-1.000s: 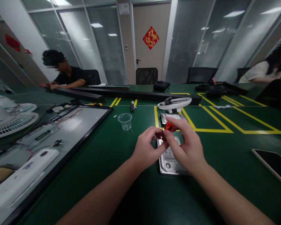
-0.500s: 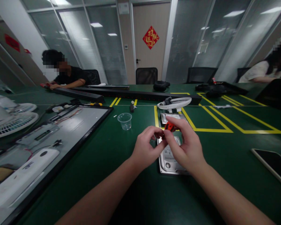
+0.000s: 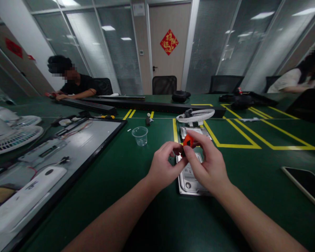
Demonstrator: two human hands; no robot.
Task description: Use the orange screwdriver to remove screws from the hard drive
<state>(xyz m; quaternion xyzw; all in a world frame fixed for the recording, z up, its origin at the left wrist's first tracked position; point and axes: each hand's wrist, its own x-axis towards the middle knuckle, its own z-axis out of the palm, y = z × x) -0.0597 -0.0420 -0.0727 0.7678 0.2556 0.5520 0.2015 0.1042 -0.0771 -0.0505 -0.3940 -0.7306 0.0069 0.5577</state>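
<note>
An orange-and-black screwdriver [image 3: 188, 140] stands over a silver hard drive [image 3: 190, 185], its handle pinched between the thumb and fingers of my right hand [image 3: 208, 161]. My left hand [image 3: 165, 162] is closed at the lower end of the handle, fingertips close to my right thumb. The screwdriver's shaft and tip are hidden by my fingers. Both hands cover the upper part and right side of the drive. Just beyond them lies a second hard drive [image 3: 195, 132], partly covered by my right fingers.
A clear plastic cup [image 3: 140, 135] stands left of my hands. Further left lies a large opened panel [image 3: 94, 140] with a white casing [image 3: 28, 199] on it. A white fan guard [image 3: 195, 116] is beyond the drives. At right lies a phone [image 3: 308, 185]. Two people sit across the table.
The screwdriver's handle has turned in my right fingers, showing more orange now. My left hand has stayed almost still.
</note>
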